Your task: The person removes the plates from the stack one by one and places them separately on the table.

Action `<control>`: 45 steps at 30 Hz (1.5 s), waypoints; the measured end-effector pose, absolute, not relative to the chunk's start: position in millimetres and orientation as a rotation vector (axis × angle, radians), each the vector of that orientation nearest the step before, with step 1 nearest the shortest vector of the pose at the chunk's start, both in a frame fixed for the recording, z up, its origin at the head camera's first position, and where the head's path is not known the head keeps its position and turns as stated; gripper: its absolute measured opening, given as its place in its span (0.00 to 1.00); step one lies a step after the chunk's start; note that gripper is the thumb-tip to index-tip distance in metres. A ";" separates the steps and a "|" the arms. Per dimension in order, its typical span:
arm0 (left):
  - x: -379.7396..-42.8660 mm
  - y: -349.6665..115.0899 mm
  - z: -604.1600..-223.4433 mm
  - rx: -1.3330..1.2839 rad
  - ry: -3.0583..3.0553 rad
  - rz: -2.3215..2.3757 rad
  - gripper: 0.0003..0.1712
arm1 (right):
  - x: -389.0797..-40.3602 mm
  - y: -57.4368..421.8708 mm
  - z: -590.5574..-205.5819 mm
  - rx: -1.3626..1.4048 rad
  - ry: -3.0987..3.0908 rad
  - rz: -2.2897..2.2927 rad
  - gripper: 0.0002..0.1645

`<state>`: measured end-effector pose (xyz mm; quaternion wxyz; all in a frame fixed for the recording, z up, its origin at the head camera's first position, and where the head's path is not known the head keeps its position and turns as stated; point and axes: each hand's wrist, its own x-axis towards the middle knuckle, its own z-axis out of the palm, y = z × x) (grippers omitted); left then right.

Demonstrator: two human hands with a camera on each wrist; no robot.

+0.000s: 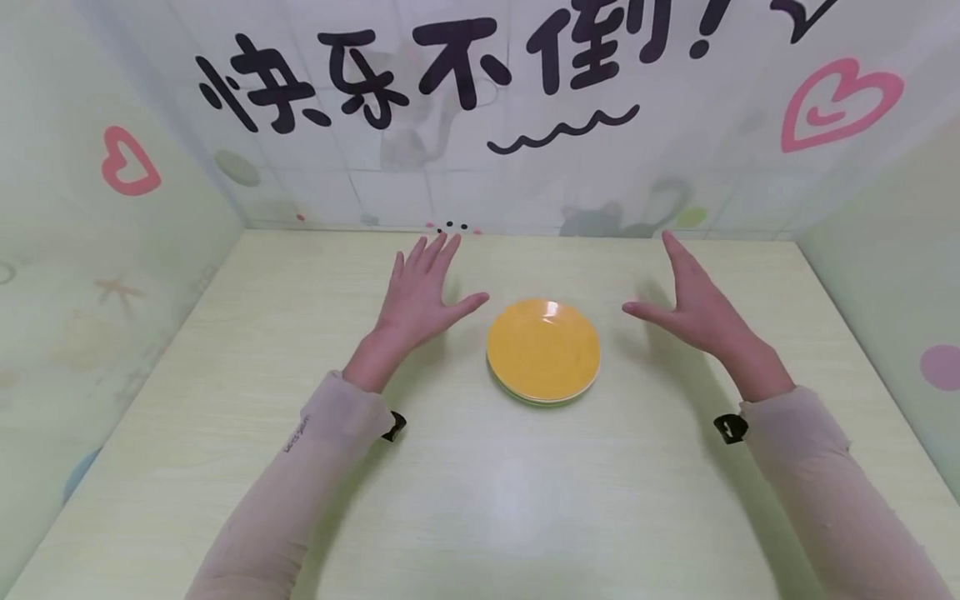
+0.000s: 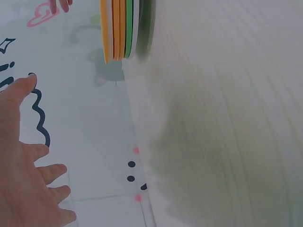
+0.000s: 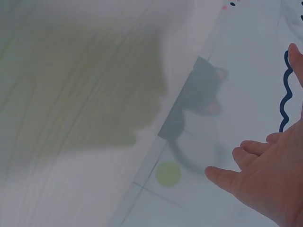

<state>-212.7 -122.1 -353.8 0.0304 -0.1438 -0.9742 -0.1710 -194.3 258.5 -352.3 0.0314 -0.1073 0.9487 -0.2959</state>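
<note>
A stack of plates [image 1: 543, 350] stands on the table, with a yellow plate on top. From the side, in the left wrist view, the stack [image 2: 118, 33] shows yellow, orange, green and white edges. My left hand [image 1: 417, 293] is held above the table to the left of the stack, fingers spread and thumb pointing toward it. On the other side my right hand [image 1: 701, 304] hovers with its fingers extended and thumb apart. Neither hand touches the plates. In the right wrist view the right hand [image 3: 270, 175] appears before the wall, holding nothing.
The pale wooden table [image 1: 510, 500] is enclosed by a back wall [image 1: 480, 183] and two side walls. Black lettering, pink hearts and cat drawings decorate them. Both sleeves carry a dark wrist strap piece [image 1: 731, 428]. Shadows of the arms fall on the table.
</note>
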 end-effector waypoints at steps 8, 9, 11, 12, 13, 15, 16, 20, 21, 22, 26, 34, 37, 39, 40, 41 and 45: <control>-201.5 -117.6 -361.8 -0.596 -3.010 -0.798 0.55 | -190.4 237.2 -350.9 -0.382 2.843 -0.926 0.66; -199.7 -117.2 -363.9 -0.632 -3.021 -0.827 0.55 | -189.4 234.9 -351.7 -0.391 2.822 -0.932 0.64; -195.3 -116.8 -367.6 -0.712 -3.041 -0.905 0.56 | -187.3 230.5 -353.8 -0.406 2.776 -0.946 0.62; -193.3 -116.6 -369.5 -0.752 -3.051 -0.941 0.57 | -186.6 228.0 -355.0 -0.413 2.755 -0.954 0.60; -191.7 -116.4 -371.2 -0.787 -3.055 -0.987 0.57 | -186.2 225.7 -356.4 -0.413 2.738 -0.964 0.59; -188.6 -116.1 -373.8 -0.840 -3.050 -1.092 0.58 | -185.9 219.6 -359.3 -0.430 2.712 -0.991 0.56; -187.5 -116.0 -374.5 -0.868 -3.047 -1.135 0.59 | -185.9 216.7 -360.2 -0.443 2.708 -0.989 0.54; -181.9 -117.6 -378.0 -0.910 -3.076 -1.273 0.60 | -184.2 205.7 -364.7 -0.482 2.665 -0.959 0.49; -180.3 -117.9 -378.8 -0.913 -3.082 -1.304 0.61 | -183.5 203.7 -365.6 -0.481 2.654 -0.949 0.47; -179.0 -117.8 -380.0 -0.905 -3.091 -1.334 0.62 | -183.0 201.9 -366.3 -0.478 2.645 -0.943 0.45; -177.5 -113.4 -385.2 -0.906 -3.095 -1.453 0.65 | -183.0 196.1 -366.0 -0.449 2.655 -0.902 0.37; -171.8 -112.5 -394.2 -0.865 -3.071 -1.688 0.61 | -176.5 185.1 -368.4 -0.347 2.611 -0.849 0.27; -170.8 -114.4 -394.8 -0.876 -3.089 -1.660 0.60 | -171.9 179.2 -366.9 -0.288 2.620 -0.835 0.26; -171.9 -114.6 -394.2 -0.886 -3.094 -1.625 0.60 | -169.9 174.9 -364.3 -0.259 2.657 -0.790 0.24; -172.6 -114.6 -393.7 -0.892 -3.095 -1.610 0.60 | -169.2 172.7 -362.8 -0.244 2.678 -0.765 0.24; -173.4 -114.5 -393.4 -0.895 -3.097 -1.592 0.60 | -169.0 170.5 -361.2 -0.232 2.701 -0.734 0.24; -176.7 -115.0 -391.2 -0.898 -3.112 -1.540 0.60 | -172.3 162.6 -355.3 -0.198 2.751 -0.645 0.24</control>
